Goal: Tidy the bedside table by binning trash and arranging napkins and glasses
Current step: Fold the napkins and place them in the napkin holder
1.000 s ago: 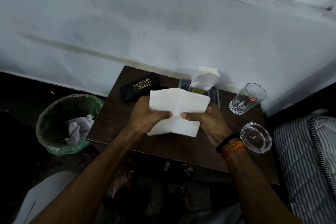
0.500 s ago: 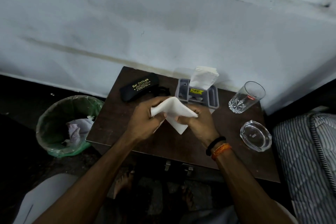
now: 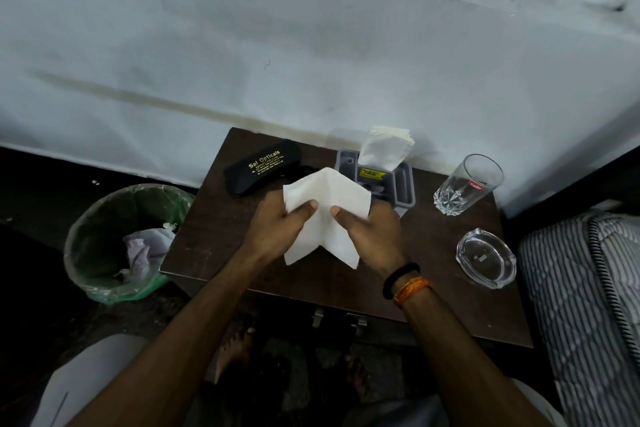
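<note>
Both hands, left hand (image 3: 277, 229) and right hand (image 3: 367, 236), pinch the part-folded napkin (image 3: 325, 215) between them, just short of the holder (image 3: 403, 185); uneven thumb pressure would probably skew its crease.

Two bare forearms are reaching forward side by side. The left hand (image 3: 277, 229) is pinching a white napkin (image 3: 325, 218), thumb on top, fingers curled underneath. The right hand (image 3: 370, 236), with bands at its wrist, is mirroring that grip, its thumb tip nearly meeting the left's.
</note>
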